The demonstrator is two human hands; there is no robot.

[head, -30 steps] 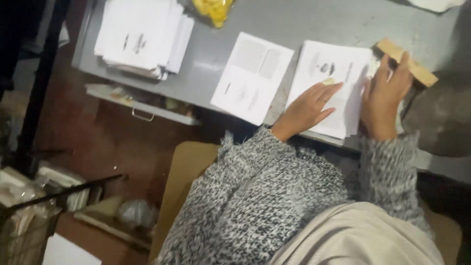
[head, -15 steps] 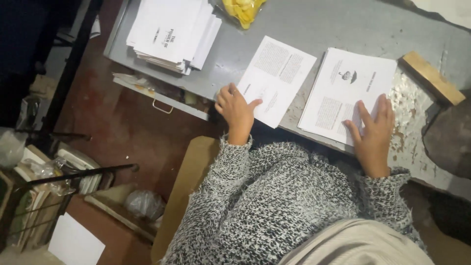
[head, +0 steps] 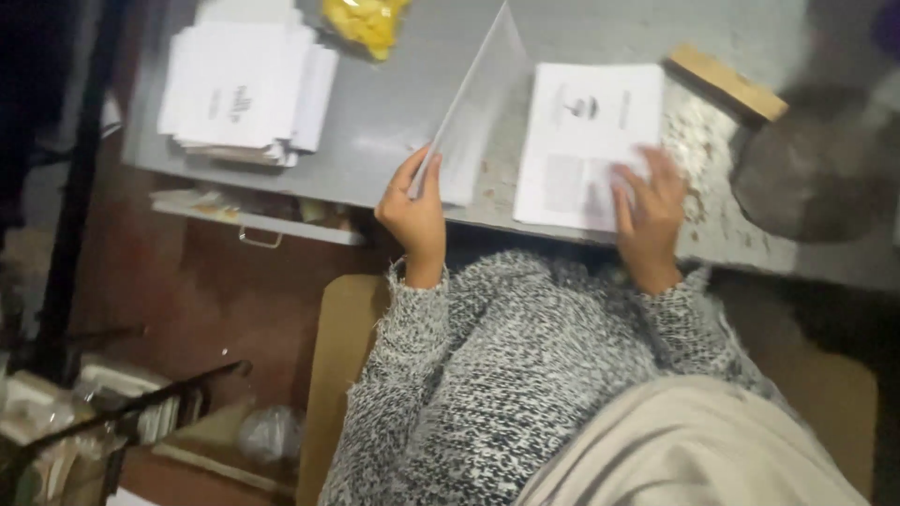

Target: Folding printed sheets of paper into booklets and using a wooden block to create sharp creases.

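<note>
Left hand [head: 415, 217] at the near edge of the grey bench [head: 394, 112], fingers pinching a white sheet [head: 478, 112] tilted up off the surface. Right hand [head: 649, 217] flat, fingers spread on a printed sheet [head: 586, 131] just beside. Paper stack [head: 246, 94] well apart to the left.

I work in a small print workshop: grey metal table [head: 394, 103], stacked printed sheets [head: 239, 89], wooden block [head: 727, 82], cluttered floor.
</note>
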